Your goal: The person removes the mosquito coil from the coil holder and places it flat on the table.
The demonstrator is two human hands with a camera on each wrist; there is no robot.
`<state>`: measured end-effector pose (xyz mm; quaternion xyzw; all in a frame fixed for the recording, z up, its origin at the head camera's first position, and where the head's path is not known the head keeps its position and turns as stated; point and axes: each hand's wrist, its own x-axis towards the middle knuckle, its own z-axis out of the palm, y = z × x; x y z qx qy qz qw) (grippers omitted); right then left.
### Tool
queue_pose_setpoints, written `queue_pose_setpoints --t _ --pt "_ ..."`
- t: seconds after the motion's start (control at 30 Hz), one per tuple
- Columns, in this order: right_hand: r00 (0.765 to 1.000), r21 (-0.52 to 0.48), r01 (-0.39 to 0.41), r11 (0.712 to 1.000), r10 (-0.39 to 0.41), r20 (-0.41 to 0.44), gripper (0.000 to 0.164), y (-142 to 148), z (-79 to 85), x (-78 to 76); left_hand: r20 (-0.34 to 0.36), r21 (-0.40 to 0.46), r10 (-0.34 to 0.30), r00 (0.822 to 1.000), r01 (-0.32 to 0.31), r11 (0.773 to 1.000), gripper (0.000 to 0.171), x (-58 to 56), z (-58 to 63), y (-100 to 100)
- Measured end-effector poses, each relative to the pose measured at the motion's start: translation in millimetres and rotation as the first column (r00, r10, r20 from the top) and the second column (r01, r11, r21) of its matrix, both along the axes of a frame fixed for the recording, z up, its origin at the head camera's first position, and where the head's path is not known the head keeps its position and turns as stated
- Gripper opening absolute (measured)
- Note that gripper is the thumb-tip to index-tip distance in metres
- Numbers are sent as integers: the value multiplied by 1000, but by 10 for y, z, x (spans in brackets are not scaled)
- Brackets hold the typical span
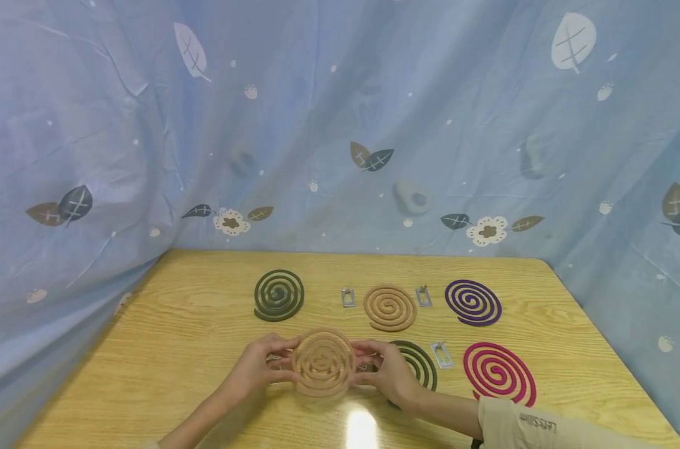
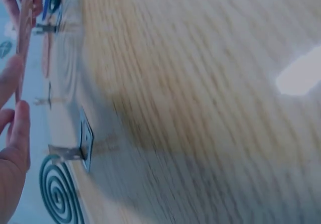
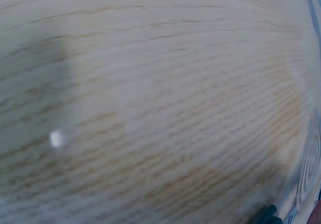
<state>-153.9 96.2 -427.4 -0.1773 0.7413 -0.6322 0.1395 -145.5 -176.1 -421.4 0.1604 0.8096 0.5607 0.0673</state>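
Note:
Between my two hands is a tan mosquito coil [image 1: 323, 390], raised over the near middle of the table with its face toward the head camera. My left hand [image 1: 263, 365] pinches its left edge between thumb and fingers; the left wrist view shows the coil [image 2: 24, 38] nearly edge-on. On the opposite edge, my right hand [image 1: 387, 373] grips it the same way. Partly hidden behind that right hand lies a dark green coil [image 1: 424, 362]. Metal coil stands on the table are partly covered by the hands, one of them a stand [image 2: 86, 138] below my left hand.
Farther back lie a dark green coil [image 1: 280, 295], another tan coil [image 1: 390, 307] and a purple coil [image 1: 473, 302]. A pink coil [image 1: 499, 373] is at the right. Small metal stands [image 1: 348, 298] sit among them. A patterned blue cloth [image 1: 317, 125] hangs behind the wooden table [image 1: 177, 324].

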Motion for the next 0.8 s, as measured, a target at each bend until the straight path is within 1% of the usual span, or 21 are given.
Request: queue_pose_setpoints --t 0.03,0.1,0.17,0.27,0.33,0.47,0.53,0.8 --pt "1000 2 1 1000 -1 -4 60 5 -5 5 4 -2 5 1000 -5 1000 65 8 -1 15" --pt "1000 3 3 1000 -3 -5 59 9 -13 13 -9 -32 13 1000 -13 999 64 26 -5 37" --pt "1000 11 10 1000 -10 -7 59 10 -20 20 -32 -79 18 999 -20 997 64 46 -10 51" --pt "1000 1 20 1000 -20 3 58 0 -36 31 -56 -136 9 998 -16 991 64 67 -25 63" --pt "999 -11 25 1000 -25 24 58 -11 -54 41 -62 -156 0 998 -9 988 65 73 -34 65" --pt "998 -7 32 999 -31 48 57 -35 -80 56 -71 -181 -12 997 -1 984 65 76 -37 65" --pt "999 8 31 999 -32 42 57 -43 -82 58 -79 -200 -15 997 -1 980 65 76 -31 66" --pt "999 26 37 999 -38 39 54 -86 -68 49 -48 -228 -51 998 39 973 65 78 -2 67"
